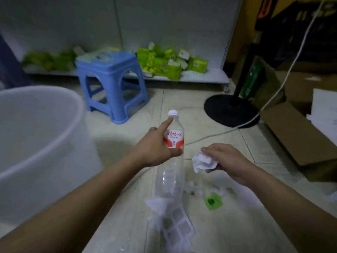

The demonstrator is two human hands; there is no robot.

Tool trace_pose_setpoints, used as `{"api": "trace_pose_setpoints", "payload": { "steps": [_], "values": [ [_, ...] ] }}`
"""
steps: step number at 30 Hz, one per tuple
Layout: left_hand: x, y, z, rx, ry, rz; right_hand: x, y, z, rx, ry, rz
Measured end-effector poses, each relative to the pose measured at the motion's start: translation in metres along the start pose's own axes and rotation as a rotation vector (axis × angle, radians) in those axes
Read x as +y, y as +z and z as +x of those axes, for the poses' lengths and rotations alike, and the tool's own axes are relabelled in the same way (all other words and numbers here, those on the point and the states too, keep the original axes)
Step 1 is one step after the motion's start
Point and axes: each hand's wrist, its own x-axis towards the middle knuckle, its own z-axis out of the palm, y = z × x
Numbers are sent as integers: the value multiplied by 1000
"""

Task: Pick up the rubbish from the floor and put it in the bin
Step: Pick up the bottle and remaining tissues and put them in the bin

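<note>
My left hand (155, 147) grips a clear plastic bottle (172, 172) with a red and white label and a white cap, held above the floor with the cap pointing away from me. A crumpled white tissue (202, 162) is pinched in my right hand (229, 161), just right of the bottle. The large white bin (36, 143) stands at the left, its open rim close to my left forearm. On the tiled floor below lie a green wrapper (213, 201), white paper scraps (193, 189) and a white plastic grid tray (175, 229).
A blue plastic stool (111, 84) stands behind the bin. Green packets (169, 61) lie on a low white shelf at the back. A black fan base (231, 110) with a white cable sits at the right, beside open cardboard boxes (300, 139).
</note>
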Motion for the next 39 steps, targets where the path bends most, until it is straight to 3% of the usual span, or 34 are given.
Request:
{"api": "trace_pose_setpoints", "payload": {
  "steps": [3, 7, 14, 17, 21, 25, 28, 39],
  "values": [
    [6, -62, -7, 98, 55, 7, -66, 29, 2, 48, -190, -151],
    [3, -146, -20, 282, 74, 19, -152, 85, 0, 41, -391, -100],
    [-54, -258, -65, 561, 5, -34, -231, 220, -6, -73, -543, -11],
    [-95, -283, -90, 613, -79, 78, -231, 278, -5, -118, -640, -219],
    [-139, -288, -113, 545, -275, 231, -200, 325, -6, -361, -745, -683],
    [-156, -274, -120, 442, -330, 392, -195, 324, -1, -370, -757, -822],
    [-151, -264, -115, 431, -216, 417, -202, 306, 7, -325, -737, -752],
    [-84, -181, -53, 278, 144, 397, -170, 197, 32, -132, -628, -972]
  ]
}}
